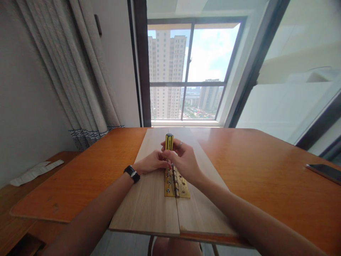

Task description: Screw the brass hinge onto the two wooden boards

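A yellow and black screwdriver [169, 142] stands upright over a brass hinge [169, 190], which lies across the seam between two light wooden boards [144, 209]. My right hand [183, 158] is closed round the screwdriver's handle. Pinched low beside the shaft are the fingers of my left hand [154, 161], at the hinge's far left part; what they hold is too small to make out. Screws show in the near holes of the hinge's left leaf. The screwdriver's tip and the hinge's far end are partly hidden by my hands.
The boards rest on an orange-brown wooden table [266, 170]. A dark phone [325, 172] lies near the table's right edge. White strips [37, 172] lie on a lower surface at the left. Behind the table are a curtain [80, 71] and a window.
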`<state>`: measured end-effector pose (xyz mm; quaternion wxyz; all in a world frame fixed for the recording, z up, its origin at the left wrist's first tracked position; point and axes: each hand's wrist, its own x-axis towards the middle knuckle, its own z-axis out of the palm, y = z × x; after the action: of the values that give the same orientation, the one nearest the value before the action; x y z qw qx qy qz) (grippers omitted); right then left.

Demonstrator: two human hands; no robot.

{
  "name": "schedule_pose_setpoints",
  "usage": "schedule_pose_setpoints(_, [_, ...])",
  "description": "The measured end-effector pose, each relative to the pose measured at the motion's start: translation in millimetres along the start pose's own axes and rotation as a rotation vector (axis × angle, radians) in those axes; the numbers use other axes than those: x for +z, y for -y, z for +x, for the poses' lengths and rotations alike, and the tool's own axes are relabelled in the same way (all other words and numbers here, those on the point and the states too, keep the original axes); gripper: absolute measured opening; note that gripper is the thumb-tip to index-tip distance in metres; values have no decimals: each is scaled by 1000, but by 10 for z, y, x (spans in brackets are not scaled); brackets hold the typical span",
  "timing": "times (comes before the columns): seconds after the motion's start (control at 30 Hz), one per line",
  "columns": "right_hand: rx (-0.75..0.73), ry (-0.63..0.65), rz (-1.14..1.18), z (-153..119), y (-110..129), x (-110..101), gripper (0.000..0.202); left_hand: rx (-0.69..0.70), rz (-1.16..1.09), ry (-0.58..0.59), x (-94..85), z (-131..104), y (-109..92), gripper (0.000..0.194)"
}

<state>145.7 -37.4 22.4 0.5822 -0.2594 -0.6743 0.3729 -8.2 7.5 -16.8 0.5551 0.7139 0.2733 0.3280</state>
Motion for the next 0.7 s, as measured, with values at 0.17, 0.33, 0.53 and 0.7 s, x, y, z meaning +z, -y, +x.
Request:
schedule_pose_setpoints(0.17, [30,-18,-73,-56,71,51,20,12,-94,-18,25,0,20,36])
schedule_pose_setpoints(0.33, [55,104,72,4,39,-5,31,58,-191,-27,43,-3,26,55])
schedule_pose_setpoints(0.53, [105,218,241,97,-30,-71,43,44,-134,-23,21,-8,31,39])
schedule_pose_setpoints(0.7, [117,58,233,59,-29,23,34,60,-121,-69,34,19,8,50])
